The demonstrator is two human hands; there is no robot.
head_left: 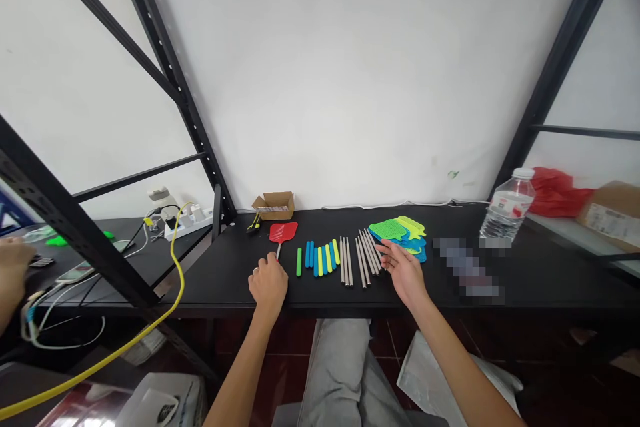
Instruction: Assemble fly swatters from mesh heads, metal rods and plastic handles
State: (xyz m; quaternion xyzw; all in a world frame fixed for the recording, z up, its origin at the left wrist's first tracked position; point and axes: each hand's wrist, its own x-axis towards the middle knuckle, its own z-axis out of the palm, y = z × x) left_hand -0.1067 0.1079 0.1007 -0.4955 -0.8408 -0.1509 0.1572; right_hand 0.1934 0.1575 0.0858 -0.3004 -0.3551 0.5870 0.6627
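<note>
My left hand (269,281) is closed at the near end of a small red fly swatter (283,232), whose thin metal shaft runs into the fingers. My right hand (404,268) hovers by the right end of a group of grey metal rods (367,253), fingers stretched and apart. Just beyond that hand lies a pile of green, yellow and blue swatter heads (393,229). Between the hands, several blue and yellow handle sleeves (325,259) lie side by side, with a single green sleeve (299,261) to their left.
Behind the swatter stand a small open cardboard box (275,205) and a black-yellow tool (254,224). A water bottle (507,208) stands at the right, near a blurred patch. A yellow cable (176,267) crosses at the left. Another person's hand (14,273) shows at the far left.
</note>
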